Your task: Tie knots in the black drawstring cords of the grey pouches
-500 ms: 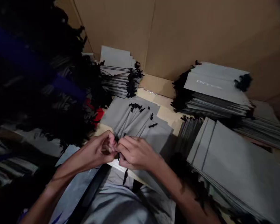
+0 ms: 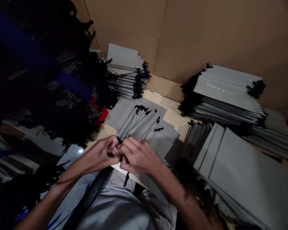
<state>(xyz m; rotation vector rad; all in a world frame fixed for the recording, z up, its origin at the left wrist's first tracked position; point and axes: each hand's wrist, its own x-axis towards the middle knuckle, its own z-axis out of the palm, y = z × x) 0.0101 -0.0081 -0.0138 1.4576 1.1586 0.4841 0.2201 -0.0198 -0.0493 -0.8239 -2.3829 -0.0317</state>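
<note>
My left hand (image 2: pixel 103 155) and my right hand (image 2: pixel 136 156) meet fingertip to fingertip at the near edge of a fanned pile of flat grey bags (image 2: pixel 144 124). Both pinch a thin black cord (image 2: pixel 126 179) whose loose end hangs down below my right hand. The knot or cord end between the fingers is hidden. The bag the cord belongs to lies under my hands, over my lap.
Stacks of grey bags with black cords stand at the back left (image 2: pixel 126 75), back right (image 2: pixel 227 92) and near right (image 2: pixel 242 172). A dark mass of cords and bags (image 2: pixel 38 80) fills the left. Cardboard walls (image 2: pixel 194 35) close the back.
Both hands stay pinched together on the cord and have shifted slightly up in the view. The view has drifted a little; the stacks have not moved.
</note>
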